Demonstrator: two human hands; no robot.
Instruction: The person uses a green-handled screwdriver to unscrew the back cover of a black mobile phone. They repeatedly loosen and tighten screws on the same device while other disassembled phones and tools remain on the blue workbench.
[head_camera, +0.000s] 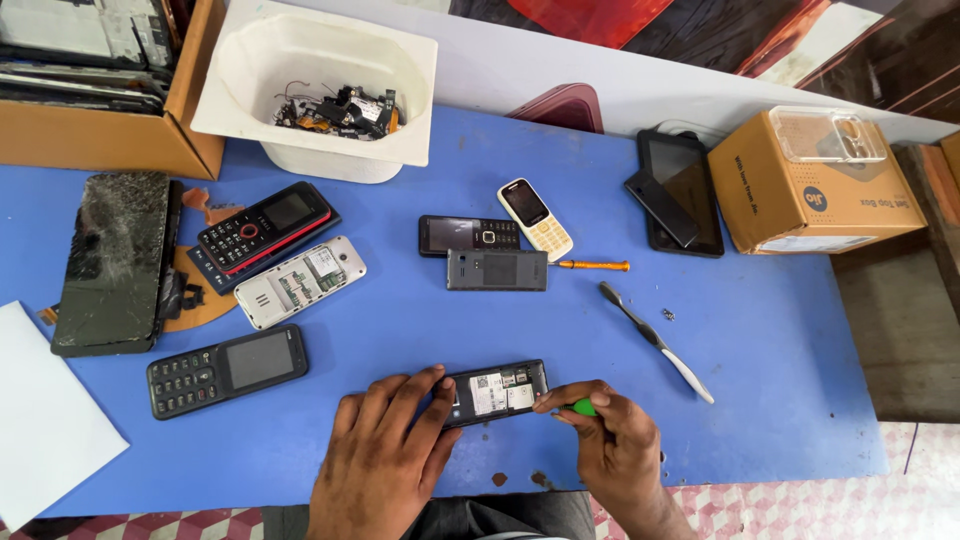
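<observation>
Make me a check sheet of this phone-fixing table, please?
Surface: blue table, partly bare.
Job's things: opened phone, back up, insides showing; green tool at its right end.
Clutter: other phones, orange screwdriver, toothbrush, cracked screen, white tub of parts, cardboard box, tablet.
Hands: left hand presses on the phone, fingers spread; right hand pinches the green tool.
Cables: nothing seen for sure; loose bits in the tub too small to tell.
Surroundings: pale wall behind, box of flat parts far left, checked floor below.
</observation>
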